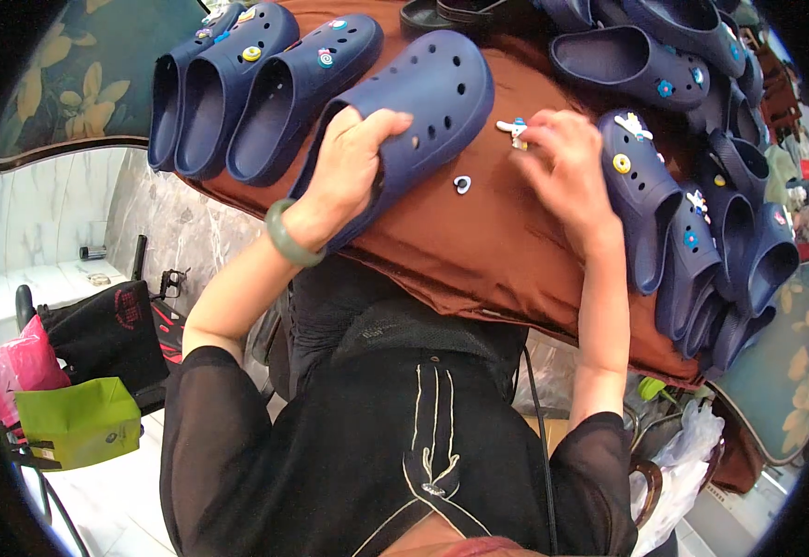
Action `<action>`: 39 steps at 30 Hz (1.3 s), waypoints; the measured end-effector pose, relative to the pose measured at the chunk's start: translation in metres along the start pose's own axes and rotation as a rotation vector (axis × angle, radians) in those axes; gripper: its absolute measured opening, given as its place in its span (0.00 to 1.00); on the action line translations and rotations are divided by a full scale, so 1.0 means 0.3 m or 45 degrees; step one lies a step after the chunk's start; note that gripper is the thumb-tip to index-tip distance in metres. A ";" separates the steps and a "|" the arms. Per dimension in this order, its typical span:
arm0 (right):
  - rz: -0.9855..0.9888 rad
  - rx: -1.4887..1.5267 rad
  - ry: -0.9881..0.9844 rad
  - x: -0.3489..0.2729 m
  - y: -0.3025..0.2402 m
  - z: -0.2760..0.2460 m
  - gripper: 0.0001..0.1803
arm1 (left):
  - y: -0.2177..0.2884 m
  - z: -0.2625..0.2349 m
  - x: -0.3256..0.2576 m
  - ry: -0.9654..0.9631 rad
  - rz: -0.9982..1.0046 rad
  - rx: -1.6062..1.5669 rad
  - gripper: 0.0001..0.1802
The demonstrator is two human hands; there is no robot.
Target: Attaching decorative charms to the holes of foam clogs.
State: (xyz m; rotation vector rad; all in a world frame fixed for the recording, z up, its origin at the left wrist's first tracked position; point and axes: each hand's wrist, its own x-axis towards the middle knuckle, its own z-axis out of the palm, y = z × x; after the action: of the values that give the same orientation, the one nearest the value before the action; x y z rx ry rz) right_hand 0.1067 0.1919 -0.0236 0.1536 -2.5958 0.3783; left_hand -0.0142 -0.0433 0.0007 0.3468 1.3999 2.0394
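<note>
My left hand [349, 167] is closed round the side of a navy clog [437, 97], thumb on its top. The clog has bare round holes and tilts toe up to the right. Just right of it, my right hand [567, 167] pinches a small white shoe charm [513, 130] with blue and yellow bits, close above the brown cloth [507, 241]. A white charm with a dark centre [462, 185] lies on the cloth between my hands.
More navy clogs with charms [307, 102] stand at the left. Others pile up at the right, the nearest clog [641, 204] beside my right wrist. Patterned chair backs [61, 84] flank the table. A green bag [79, 422] and a pink bag [24, 362] sit at the lower left.
</note>
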 end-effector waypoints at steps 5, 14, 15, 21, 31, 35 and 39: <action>-0.244 0.171 -0.312 -0.008 -0.154 0.103 0.21 | 0.019 -0.025 -0.058 0.022 0.032 0.090 0.14; -0.008 0.049 -0.146 -0.075 -0.011 -0.028 0.13 | -0.037 -0.075 -0.102 -0.265 0.107 0.434 0.25; 0.033 0.023 -0.107 -0.087 0.007 -0.026 0.14 | -0.062 -0.075 -0.102 -0.269 0.033 0.333 0.26; 0.113 -0.518 -0.053 0.021 -0.019 0.027 0.17 | -0.098 -0.076 -0.088 -0.323 -0.230 0.168 0.25; 0.352 -0.247 -0.332 0.082 -0.009 0.047 0.11 | -0.113 -0.093 -0.061 -0.406 -0.143 0.245 0.25; 0.216 -0.373 -0.395 0.068 0.005 0.050 0.09 | -0.104 -0.087 -0.060 -0.370 -0.243 0.196 0.24; 0.122 -0.396 -0.358 0.048 0.033 0.058 0.06 | -0.080 -0.052 -0.031 -0.308 -0.626 -0.385 0.22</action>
State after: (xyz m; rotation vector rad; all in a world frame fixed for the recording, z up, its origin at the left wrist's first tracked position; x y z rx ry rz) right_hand 0.0844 0.1957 -0.0333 -0.0293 -2.9070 -0.0216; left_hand -0.0071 -0.0550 -0.0260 0.0981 0.9027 1.6986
